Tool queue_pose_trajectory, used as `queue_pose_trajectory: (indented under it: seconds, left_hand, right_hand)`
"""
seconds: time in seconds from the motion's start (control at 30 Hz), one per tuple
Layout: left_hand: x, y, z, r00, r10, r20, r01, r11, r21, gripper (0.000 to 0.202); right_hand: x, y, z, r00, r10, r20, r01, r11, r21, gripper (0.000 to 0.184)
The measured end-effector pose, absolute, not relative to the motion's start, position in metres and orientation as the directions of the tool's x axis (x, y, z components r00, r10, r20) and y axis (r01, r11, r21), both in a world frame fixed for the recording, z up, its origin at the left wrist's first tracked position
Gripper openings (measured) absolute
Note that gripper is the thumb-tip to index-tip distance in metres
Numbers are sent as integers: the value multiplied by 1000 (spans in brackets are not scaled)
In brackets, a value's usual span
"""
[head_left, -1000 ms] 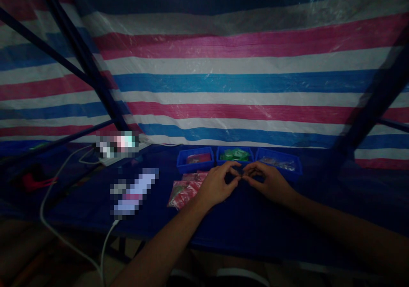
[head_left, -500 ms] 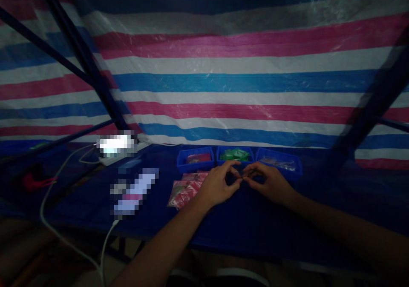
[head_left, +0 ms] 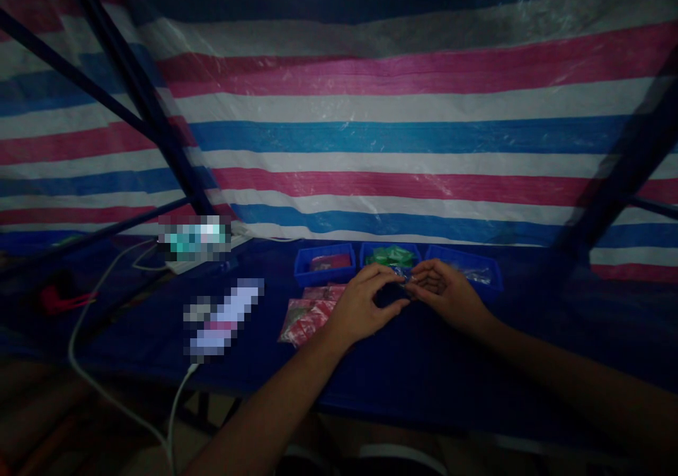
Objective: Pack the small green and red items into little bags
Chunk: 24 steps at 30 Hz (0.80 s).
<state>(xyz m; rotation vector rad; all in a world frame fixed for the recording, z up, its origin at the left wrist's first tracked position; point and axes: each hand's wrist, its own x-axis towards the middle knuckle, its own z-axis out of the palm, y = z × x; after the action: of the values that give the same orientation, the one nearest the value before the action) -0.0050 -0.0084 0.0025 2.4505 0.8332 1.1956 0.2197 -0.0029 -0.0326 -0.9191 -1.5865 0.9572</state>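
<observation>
A small clear plastic bag (head_left: 401,272) glints between my two hands, mostly covered by the fingers. My right hand (head_left: 442,291) is closed on its right side, fingers curled toward the thumb. My left hand (head_left: 365,305) has its fingers curved against the left side, while its thumb stands apart from the index finger and reaches toward the right fingertips. Whether anything is inside the bag cannot be made out. Beside and partly behind my left hand lies a pile of red-and-clear packets (head_left: 307,317).
Behind the hands stand a blue bin with reddish packets (head_left: 329,263), a blue bin with green packets (head_left: 390,256) and a blue bin with clear bags (head_left: 479,275). A blurred-out phone-like object (head_left: 225,320) with a white cable (head_left: 177,384) lies left, near a power strip (head_left: 212,251).
My left thumb and index finger have parted from their pinch. My right fingers have shifted slightly up, and more of the clear bag shows between the hands.
</observation>
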Motion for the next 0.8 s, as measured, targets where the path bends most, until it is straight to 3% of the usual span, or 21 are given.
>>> queue_pose_trajectory:
  seconds: [0.3, 0.5, 0.63, 0.8]
  left_hand:
    - [-5, -2, -1, 476, 660, 581, 390, -751, 533, 17]
    - [-5, -6, 5, 412, 702, 581, 429, -712, 556, 17]
    - [-5, -9, 6, 422, 704, 571, 400, -710, 579, 19]
    - [-6, -10, 4, 491, 702, 516, 353, -702, 618, 28]
  right_hand:
    - [214, -17, -28, -290, 877, 383, 117, 429, -896, 33]
    - [220, -15, -23, -151, 833, 532, 373, 546, -750, 25]
    - [220, -15, -19, -193, 760, 621, 419, 636, -648, 27]
    - [220, -17, -19, -266, 781, 565, 425, 621, -658, 25]
